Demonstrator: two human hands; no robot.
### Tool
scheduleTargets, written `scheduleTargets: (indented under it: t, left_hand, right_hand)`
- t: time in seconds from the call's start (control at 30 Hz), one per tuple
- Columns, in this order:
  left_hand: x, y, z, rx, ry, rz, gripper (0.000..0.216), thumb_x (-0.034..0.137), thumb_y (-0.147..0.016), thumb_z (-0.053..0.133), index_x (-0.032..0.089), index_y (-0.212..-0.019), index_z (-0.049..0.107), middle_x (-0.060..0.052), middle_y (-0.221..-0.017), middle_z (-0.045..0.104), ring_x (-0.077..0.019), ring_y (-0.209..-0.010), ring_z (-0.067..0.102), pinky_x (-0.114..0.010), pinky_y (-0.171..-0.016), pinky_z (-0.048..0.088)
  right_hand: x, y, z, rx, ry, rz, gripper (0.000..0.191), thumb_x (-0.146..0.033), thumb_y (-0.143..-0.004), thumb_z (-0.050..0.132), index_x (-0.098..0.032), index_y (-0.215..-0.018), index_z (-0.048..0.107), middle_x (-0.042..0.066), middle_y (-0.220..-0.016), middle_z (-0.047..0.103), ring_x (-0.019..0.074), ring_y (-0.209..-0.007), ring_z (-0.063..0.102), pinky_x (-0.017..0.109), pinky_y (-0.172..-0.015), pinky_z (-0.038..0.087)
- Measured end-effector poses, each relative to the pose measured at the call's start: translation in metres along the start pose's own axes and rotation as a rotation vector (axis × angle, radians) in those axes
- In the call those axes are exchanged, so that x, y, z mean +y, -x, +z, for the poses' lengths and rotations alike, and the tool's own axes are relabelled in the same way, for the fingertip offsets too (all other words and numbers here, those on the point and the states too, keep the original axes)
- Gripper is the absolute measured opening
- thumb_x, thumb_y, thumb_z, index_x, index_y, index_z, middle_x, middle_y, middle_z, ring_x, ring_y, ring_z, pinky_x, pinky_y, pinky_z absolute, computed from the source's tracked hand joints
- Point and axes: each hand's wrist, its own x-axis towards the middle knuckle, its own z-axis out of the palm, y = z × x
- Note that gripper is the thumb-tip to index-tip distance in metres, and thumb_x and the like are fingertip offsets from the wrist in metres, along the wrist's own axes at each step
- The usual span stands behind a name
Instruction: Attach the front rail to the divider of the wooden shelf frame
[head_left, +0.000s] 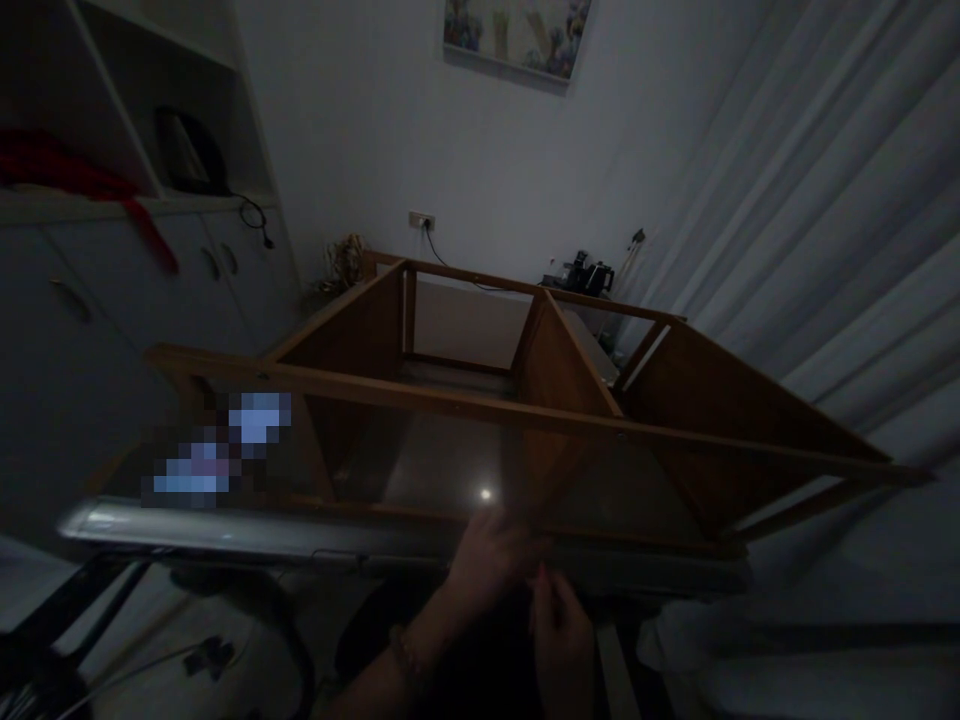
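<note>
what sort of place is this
Probably a dim room in a home: long pale pleated curtains, pale flat-fronted cupboards with curved handles, and a rectangular multicoloured wall picture suggest it.

The person's left hand (487, 560), its forearm (427, 645) slanting from near left, lies beside the right hand (564, 640), fingers (568, 592) bent.

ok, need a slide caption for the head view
In dim light, the left hand and right hand come close together at the near side of a wooden frame on a table.
</note>
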Motion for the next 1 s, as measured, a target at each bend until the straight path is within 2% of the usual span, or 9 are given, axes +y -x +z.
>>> scheduleTargets:
  t: [0.13,0.23,0.4,0.5,0.77,1.0]
  left_hand:
    - [0.0,0.0,0.0,0.003,-0.002,-0.002,0.03,0.035,-0.082,0.063,0.039,-0.111,0.058,0.006,-0.083,0.065,-0.0167,-0.088,0.047,-0.032,-0.077,0.029]
    - [0.001,-0.001,-0.002,0.003,0.002,0.005,0.029,0.034,-0.083,0.061,0.038,-0.111,0.058,0.005,-0.083,0.065,-0.0163,-0.088,0.047,-0.032,-0.076,0.029]
    - [0.003,-0.003,-0.006,-0.014,-0.006,-0.007,0.03,0.035,-0.082,0.062,0.038,-0.112,0.058,0.005,-0.083,0.064,-0.0157,-0.089,0.047,-0.031,-0.074,0.03]
    - [0.002,-0.002,-0.005,-0.027,-0.027,0.001,0.034,0.036,-0.082,0.063,0.038,-0.115,0.057,0.004,-0.085,0.064,-0.0149,-0.09,0.047,-0.03,-0.073,0.03]
    - [-0.001,0.002,0.001,0.007,-0.026,-0.003,0.03,0.034,-0.082,0.062,0.038,-0.112,0.059,0.003,-0.085,0.064,-0.0165,-0.09,0.047,-0.031,-0.074,0.03]
    - [-0.002,0.002,0.0,0.029,-0.019,-0.002,0.037,0.033,-0.08,0.065,0.04,-0.115,0.057,0.005,-0.085,0.065,-0.016,-0.092,0.047,-0.031,-0.076,0.031]
  right_hand:
    - [0.01,-0.003,-0.006,0.079,0.319,-0.249,0.04,-0.055,-0.084,0.048,-0.023,-0.064,0.061,0.006,-0.062,0.061,0.0193,-0.06,0.052,0.031,-0.063,0.035]
    - [0.015,-0.004,-0.007,0.056,0.326,-0.311,0.037,-0.051,-0.086,0.048,-0.023,-0.066,0.063,0.007,-0.065,0.062,0.0201,-0.063,0.053,0.032,-0.066,0.034]
    - [0.009,-0.001,-0.001,-0.062,0.091,-0.177,0.04,-0.048,-0.091,0.04,-0.022,-0.068,0.06,0.005,-0.065,0.062,0.0176,-0.06,0.054,0.029,-0.061,0.037]
    - [0.002,0.001,0.002,-0.057,0.037,-0.106,0.043,-0.049,-0.091,0.038,-0.021,-0.063,0.057,0.003,-0.059,0.058,0.0159,-0.055,0.051,0.027,-0.056,0.037]
    - [-0.001,0.005,0.011,-0.019,-0.068,-0.046,0.046,-0.054,-0.089,0.038,-0.02,-0.065,0.059,0.001,-0.056,0.056,0.0134,-0.051,0.047,0.024,-0.051,0.037]
    - [0.0,0.008,0.013,0.017,-0.242,0.09,0.044,-0.06,-0.081,0.05,-0.019,-0.069,0.062,0.002,-0.061,0.059,0.0132,-0.056,0.051,0.023,-0.053,0.04]
